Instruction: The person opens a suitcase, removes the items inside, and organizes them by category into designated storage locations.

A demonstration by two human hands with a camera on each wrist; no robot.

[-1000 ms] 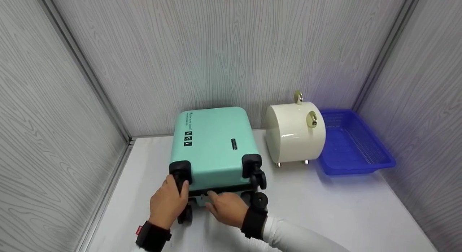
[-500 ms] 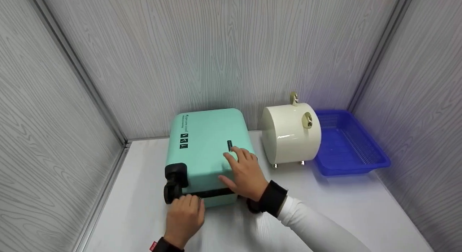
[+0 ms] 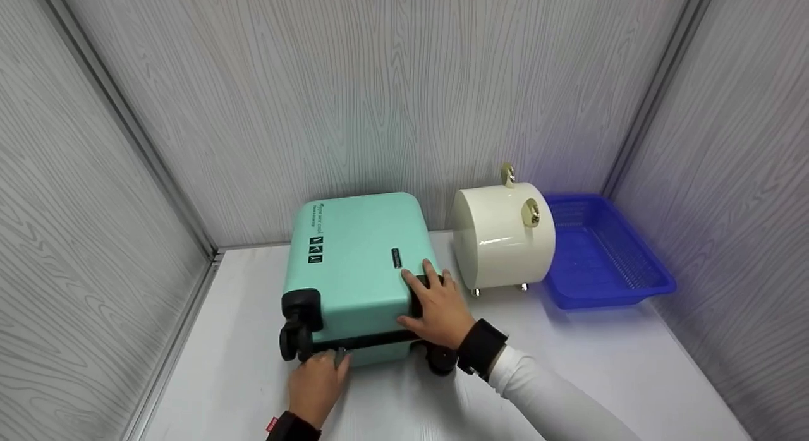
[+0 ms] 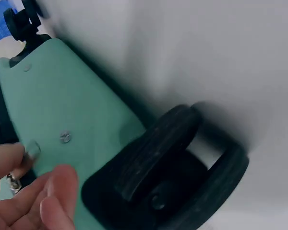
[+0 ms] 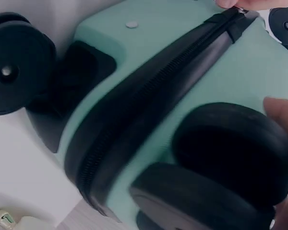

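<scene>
Grey wood-grain panels [image 3: 404,93] wall in three sides of a white tabletop [image 3: 588,359], whose near edge is cut off by the bottom of the head view. Lying flat on it near the back left corner is a mint-green suitcase [image 3: 354,258], wheels toward the person, its far end close against the back panel. Just to its right stands a cream cylindrical case [image 3: 502,235] on small metal feet, with two gold fittings on top, and beyond that, in the right back corner, a blue plastic basket [image 3: 607,254] whose near left corner hides behind the cream case.

A black zipper band [image 5: 149,100] runs across the suitcase's near end. The right hand [image 3: 439,305] lies over the near right corner of the lid with fingers spread and fairly straight, pressing down; it covers the wheel housing there, and only a dark wheel [image 3: 440,360] shows below the wrist. In the right wrist view one fingertip shows at the frame's edge beside that housing.

The left hand [image 3: 316,383] is at the near end by the left wheel [image 3: 292,340], its fingers curled round a small metal zipper pull [image 3: 340,356]. The left wrist view is blurred: finger and thumb pinch a small silvery piece [image 4: 31,149], but its shape is hard to make out.
</scene>
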